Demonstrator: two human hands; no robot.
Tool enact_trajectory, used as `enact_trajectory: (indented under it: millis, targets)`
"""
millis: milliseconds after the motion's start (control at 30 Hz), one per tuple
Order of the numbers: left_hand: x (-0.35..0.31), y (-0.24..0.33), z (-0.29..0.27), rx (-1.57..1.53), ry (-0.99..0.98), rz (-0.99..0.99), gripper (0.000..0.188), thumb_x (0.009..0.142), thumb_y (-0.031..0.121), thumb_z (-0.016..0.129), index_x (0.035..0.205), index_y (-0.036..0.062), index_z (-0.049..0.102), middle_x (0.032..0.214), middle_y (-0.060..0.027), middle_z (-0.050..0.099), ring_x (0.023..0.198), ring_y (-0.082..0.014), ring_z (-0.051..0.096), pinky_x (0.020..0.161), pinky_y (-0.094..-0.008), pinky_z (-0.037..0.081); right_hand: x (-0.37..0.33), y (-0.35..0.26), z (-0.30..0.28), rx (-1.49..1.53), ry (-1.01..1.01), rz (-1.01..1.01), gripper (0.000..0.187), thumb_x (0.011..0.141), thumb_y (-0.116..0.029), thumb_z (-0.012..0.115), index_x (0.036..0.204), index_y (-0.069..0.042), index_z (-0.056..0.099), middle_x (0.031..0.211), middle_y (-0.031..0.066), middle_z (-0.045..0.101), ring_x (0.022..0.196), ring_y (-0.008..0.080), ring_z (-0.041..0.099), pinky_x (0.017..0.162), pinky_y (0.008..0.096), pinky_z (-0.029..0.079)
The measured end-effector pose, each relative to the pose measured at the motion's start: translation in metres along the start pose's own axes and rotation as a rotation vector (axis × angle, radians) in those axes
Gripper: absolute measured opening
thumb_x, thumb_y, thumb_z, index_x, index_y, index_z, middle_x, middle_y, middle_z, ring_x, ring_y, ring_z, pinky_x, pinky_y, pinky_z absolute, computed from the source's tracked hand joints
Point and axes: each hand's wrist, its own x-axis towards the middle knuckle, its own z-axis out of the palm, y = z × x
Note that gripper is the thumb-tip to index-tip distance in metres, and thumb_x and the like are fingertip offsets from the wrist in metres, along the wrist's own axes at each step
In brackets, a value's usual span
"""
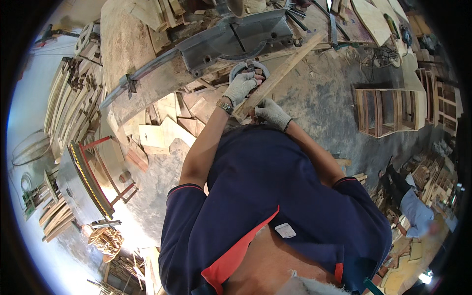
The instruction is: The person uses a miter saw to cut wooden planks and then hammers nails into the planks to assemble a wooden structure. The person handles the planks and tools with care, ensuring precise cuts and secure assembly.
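A long, pale wooden board [285, 73] slants from in front of my torso up toward the far right. My right hand [273, 114], in a pale knit glove, is closed on the board's near end from its right side. On the other side of the board is my left hand [240, 88], gloved too, with a wristwatch [225, 106] on its wrist. Its fingers are curled close to the board's left edge, and bare fingertips show. What they hold, if anything, is hidden. Just beyond the left hand sits a round metal ring-shaped part [266, 70], in front of the grey saw base [211, 49].
The saw base stands on a dusty wooden workbench [123, 49] with offcuts. Flat wood pieces [164, 133] lie on the floor to the left. A wooden frame [391, 112] stands at right. Another person [415, 209] is among stacked wood at lower right.
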Motion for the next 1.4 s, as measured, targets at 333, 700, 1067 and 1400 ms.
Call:
enact_trajectory:
  millis: [333,700,1067,1400]
  targets:
    - [-0.014,-0.002,-0.018,0.607,0.247,0.173,0.038,0.102,0.034,0.055,0.116,0.0009,0.067,0.102,-0.0227,0.076,0.095,-0.0388,0.073,0.085,-0.0491,0.055,0.040,0.001,0.004,-0.701,-0.044,-0.165,0.039,0.096,-0.024,0.075,0.122,0.004,0.069,0.098,0.0147,0.076,0.089,0.0237,0.074,0.077,0.0352,0.057]
    - [-0.018,-0.021,-0.222,1.217,0.541,0.237,0.029,0.097,0.035,0.061,0.114,0.0119,0.066,0.096,-0.0179,0.076,0.092,-0.0400,0.074,0.079,-0.0546,0.057,-0.040,-0.147,-0.103,-0.266,0.731,-0.711,0.035,0.105,-0.024,0.067,0.129,0.002,0.067,0.094,0.0033,0.071,0.080,0.0103,0.066,0.068,0.0268,0.051]
    - [-0.049,-0.050,-0.351,1.372,0.569,0.127,0.037,0.102,0.036,0.054,0.131,0.0157,0.063,0.106,-0.0178,0.076,0.101,-0.0414,0.072,0.084,-0.0557,0.055,-0.063,-0.415,-0.046,-1.595,0.703,-0.727,0.069,0.105,-0.047,0.058,0.154,0.000,0.049,0.133,0.0230,0.067,0.114,0.0270,0.071,0.097,0.0338,0.054]
    - [-0.049,-0.057,-0.356,1.418,0.593,0.226,0.034,0.100,0.033,0.056,0.129,0.0170,0.063,0.104,-0.0170,0.075,0.099,-0.0396,0.072,0.084,-0.0554,0.055,-0.044,-0.390,-0.050,-0.880,0.505,-0.331,0.067,0.097,-0.013,0.059,0.161,-0.008,0.037,0.104,0.0166,0.073,0.073,0.0239,0.076,0.052,0.0358,0.058]
